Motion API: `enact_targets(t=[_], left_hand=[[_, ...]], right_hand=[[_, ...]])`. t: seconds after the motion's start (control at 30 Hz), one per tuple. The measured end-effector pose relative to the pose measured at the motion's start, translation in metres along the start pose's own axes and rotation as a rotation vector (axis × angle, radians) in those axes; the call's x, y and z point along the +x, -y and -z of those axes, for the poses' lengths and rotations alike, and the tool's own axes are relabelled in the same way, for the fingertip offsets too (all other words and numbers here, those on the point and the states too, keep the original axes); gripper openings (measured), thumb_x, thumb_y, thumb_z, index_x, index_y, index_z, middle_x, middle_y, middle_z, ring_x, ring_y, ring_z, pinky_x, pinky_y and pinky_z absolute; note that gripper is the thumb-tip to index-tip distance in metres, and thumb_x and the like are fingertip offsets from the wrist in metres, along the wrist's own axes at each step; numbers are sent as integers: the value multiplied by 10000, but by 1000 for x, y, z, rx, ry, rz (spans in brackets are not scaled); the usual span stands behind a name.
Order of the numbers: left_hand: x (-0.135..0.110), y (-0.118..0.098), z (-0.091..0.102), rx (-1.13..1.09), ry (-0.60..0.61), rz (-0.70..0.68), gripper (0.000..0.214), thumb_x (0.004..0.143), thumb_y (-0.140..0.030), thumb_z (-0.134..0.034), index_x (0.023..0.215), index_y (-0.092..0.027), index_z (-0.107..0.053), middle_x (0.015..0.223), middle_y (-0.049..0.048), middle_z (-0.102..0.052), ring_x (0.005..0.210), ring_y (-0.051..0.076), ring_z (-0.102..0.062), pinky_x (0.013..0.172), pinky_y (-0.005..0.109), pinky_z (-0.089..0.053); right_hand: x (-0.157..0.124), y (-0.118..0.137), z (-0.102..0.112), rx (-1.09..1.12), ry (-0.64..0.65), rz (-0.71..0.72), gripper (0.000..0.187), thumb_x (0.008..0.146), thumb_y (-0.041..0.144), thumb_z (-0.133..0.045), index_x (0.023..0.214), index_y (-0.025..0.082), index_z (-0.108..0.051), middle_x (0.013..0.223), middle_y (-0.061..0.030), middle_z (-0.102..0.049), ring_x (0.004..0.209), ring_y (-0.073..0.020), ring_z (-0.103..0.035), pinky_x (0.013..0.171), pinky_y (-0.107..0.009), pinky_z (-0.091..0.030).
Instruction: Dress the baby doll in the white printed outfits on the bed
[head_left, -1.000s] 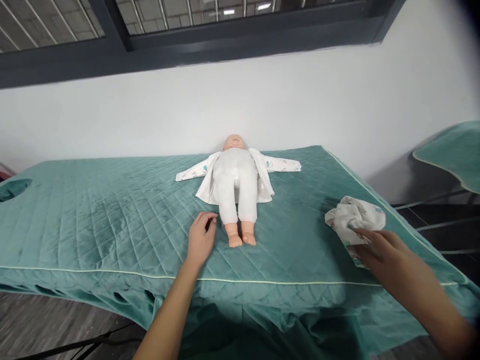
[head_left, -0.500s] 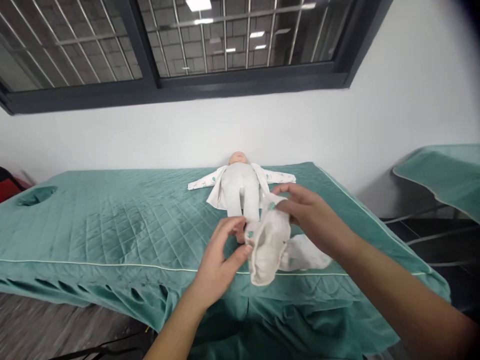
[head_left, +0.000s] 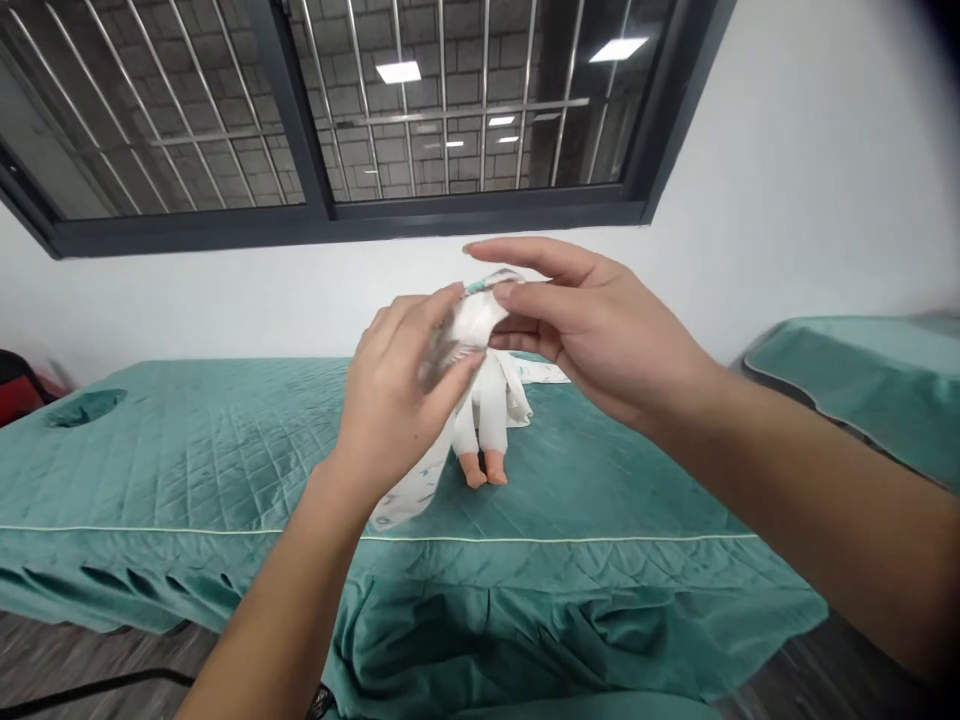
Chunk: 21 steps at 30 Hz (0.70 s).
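My left hand (head_left: 394, 385) pinches a small white garment with a coloured print, which looks like baby pants (head_left: 478, 318). The bunched part is raised between my two hands. One leg of it hangs down below my left hand toward the bed. My right hand (head_left: 585, 325) grips the other side of the opening between thumb and fingers, its index finger stretched out above. Behind them a baby doll (head_left: 493, 405) lies on its back with its bare feet toward me. It has a white body and an opened white printed jacket (head_left: 541, 372). My hands hide its head and upper body.
The doll lies on a bed with a green quilted cover (head_left: 225, 440), which has a hole (head_left: 86, 408) at its left end. A barred window (head_left: 450, 120) is in the white wall behind. Another green-covered surface (head_left: 862, 370) stands at the right.
Both hands have lifted the baby pants up from near the bed's front edge, in front of the doll. The loose leg now hangs at the left instead of lying at the right.
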<state>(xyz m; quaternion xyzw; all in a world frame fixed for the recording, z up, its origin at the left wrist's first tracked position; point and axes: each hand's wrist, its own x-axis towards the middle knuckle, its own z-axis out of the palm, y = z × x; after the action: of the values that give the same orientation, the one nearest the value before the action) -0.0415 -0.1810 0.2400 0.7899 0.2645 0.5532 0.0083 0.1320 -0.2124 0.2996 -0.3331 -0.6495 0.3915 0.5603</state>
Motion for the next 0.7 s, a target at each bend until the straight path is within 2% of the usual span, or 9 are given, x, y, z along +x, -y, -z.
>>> enact_targets(t=[0.1, 0.23, 0.33, 0.4, 0.5, 0.57, 0.63, 0.7], left_hand=[[2, -2, -4, -115, -1, 48, 488, 881, -307, -682, 1353, -269, -566, 1287, 72, -621, 1252, 281, -557, 1093, 447, -431], [8, 3, -10, -206, -95, 156, 296, 922, -212, -567, 1197, -224, -674, 1141, 42, -688, 1149, 224, -614, 1046, 390, -467], [17, 8, -12, -336, -100, 285, 235, 907, -192, -566, 1082, -209, -722, 1023, 21, -718, 1006, 187, -654, 941, 332, -517], [23, 11, -15, -490, -56, 383, 218, 885, -197, -605, 1067, -207, -725, 937, 10, -714, 902, 171, -664, 841, 300, -539], [26, 17, -20, -727, 18, 523, 169, 876, -245, -659, 1030, -205, -714, 797, -4, -670, 773, 156, -660, 712, 264, -533], [26, 22, -21, -824, 64, 595, 154, 880, -323, -685, 971, -200, -702, 738, -9, -639, 697, 146, -647, 634, 242, -509], [22, 28, -19, -862, 173, 639, 235, 875, -422, -696, 911, -190, -697, 694, -6, -623, 627, 139, -626, 561, 228, -471], [17, 34, -17, -861, 366, 659, 314, 842, -488, -722, 864, -174, -712, 666, 9, -623, 603, 149, -622, 527, 234, -448]], right_hand=[[-1, 5, 0, -31, 8, 24, 221, 876, 130, -563, 1024, 203, -711, 989, 13, -648, 964, -124, -669, 854, -284, -560], [2, 4, 5, -206, 53, 41, 227, 798, 72, -626, 974, 186, -713, 946, 14, -643, 973, -151, -657, 841, -281, -535], [5, 1, 15, -418, 67, 67, 150, 745, 83, -699, 858, 180, -713, 835, 10, -632, 979, -192, -635, 838, -287, -503], [7, 0, 22, -518, 78, 67, 72, 737, 120, -735, 755, 174, -691, 766, 5, -598, 981, -209, -620, 829, -286, -480], [10, 0, 32, -544, 93, 42, 177, 743, 202, -779, 656, 170, -629, 764, -3, -567, 936, -194, -605, 783, -274, -461], [10, -1, 38, -463, 117, -33, 243, 787, 277, -763, 650, 170, -594, 776, -5, -564, 851, -165, -596, 730, -268, -456], [11, -5, 43, -326, 122, -119, 292, 841, 345, -717, 658, 178, -561, 742, 1, -550, 743, -136, -572, 662, -260, -444], [12, -15, 46, -199, 81, -162, 327, 858, 396, -702, 662, 193, -536, 687, 13, -523, 650, -116, -533, 595, -249, -420]])
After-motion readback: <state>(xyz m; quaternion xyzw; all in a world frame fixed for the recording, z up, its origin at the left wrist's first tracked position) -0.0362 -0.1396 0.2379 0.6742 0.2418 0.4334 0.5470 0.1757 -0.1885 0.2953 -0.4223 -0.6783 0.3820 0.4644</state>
